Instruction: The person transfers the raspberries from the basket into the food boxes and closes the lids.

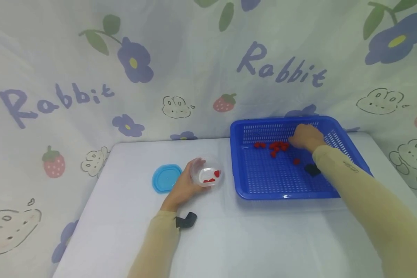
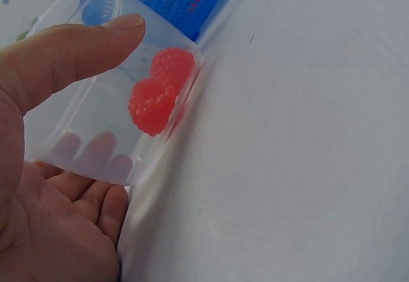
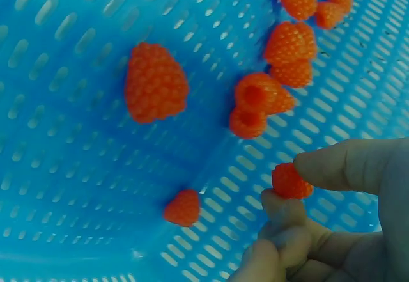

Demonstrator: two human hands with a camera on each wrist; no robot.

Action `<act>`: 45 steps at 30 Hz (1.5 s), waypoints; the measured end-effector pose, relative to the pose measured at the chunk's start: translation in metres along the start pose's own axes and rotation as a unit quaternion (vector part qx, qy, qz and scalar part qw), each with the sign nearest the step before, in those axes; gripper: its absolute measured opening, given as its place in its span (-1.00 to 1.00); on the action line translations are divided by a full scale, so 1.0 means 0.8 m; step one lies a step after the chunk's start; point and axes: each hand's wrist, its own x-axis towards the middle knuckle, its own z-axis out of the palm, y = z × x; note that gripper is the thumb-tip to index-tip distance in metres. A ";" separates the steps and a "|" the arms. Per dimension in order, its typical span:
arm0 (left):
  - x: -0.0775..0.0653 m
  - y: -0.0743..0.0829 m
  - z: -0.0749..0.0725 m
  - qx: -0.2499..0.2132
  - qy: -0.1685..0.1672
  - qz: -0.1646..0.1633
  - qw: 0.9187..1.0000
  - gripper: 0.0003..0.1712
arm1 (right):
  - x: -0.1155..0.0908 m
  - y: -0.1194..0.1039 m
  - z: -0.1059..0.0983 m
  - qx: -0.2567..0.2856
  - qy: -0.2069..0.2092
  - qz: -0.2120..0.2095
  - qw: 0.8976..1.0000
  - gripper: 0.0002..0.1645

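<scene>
My left hand [image 1: 188, 181] grips a clear plastic tub [image 2: 83, 112] on the table, thumb on one side and fingers round the other. Several red raspberries [image 2: 152, 106] lie at the bottom of the tub. Over to the right, my right hand [image 1: 306, 137] reaches down into a blue perforated basket [image 1: 241, 170]. Between its thumb and fingertips it pinches one raspberry [image 3: 292, 181], as the right wrist view shows. More raspberries [image 3: 291, 44] lie in a loose cluster on the basket's floor, and a larger-looking single raspberry [image 3: 155, 84] sits apart from them.
A light-blue round lid [image 1: 166, 178] lies flat on the white table [image 1: 264, 239], just left of the tub. The basket's raised rim [image 1: 285, 196] stands to the right of the tub. Behind the table hangs a printed cloth [image 1: 194, 58] with flowers and rabbits.
</scene>
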 end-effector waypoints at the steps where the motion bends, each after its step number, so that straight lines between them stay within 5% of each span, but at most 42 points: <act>1: 0.000 0.000 0.001 0.001 0.000 -0.001 1.000 0.07 | -0.001 -0.001 -0.001 0.003 0.003 -0.002 1.000 -0.52; 10: 0.000 0.001 0.001 -0.001 0.000 -0.011 1.000 0.08 | -0.022 -0.010 -0.015 0.045 0.078 -0.051 0.995 -0.52; 17: 0.000 0.001 0.000 -0.008 -0.005 -0.013 1.000 0.09 | -0.037 -0.018 -0.022 0.052 0.086 -0.059 0.993 -0.61; 23: -0.001 0.003 -0.001 -0.006 -0.005 -0.021 1.000 0.07 | -0.051 -0.032 -0.024 0.071 0.099 -0.083 0.989 -0.45; 34: 0.001 0.002 -0.001 -0.009 -0.002 -0.015 1.000 0.07 | -0.084 -0.062 -0.029 0.114 0.118 -0.104 0.981 -0.48; 45: 0.001 0.001 -0.001 -0.008 -0.006 -0.007 1.000 0.09 | -0.114 -0.089 -0.016 0.157 0.165 -0.137 0.964 -0.57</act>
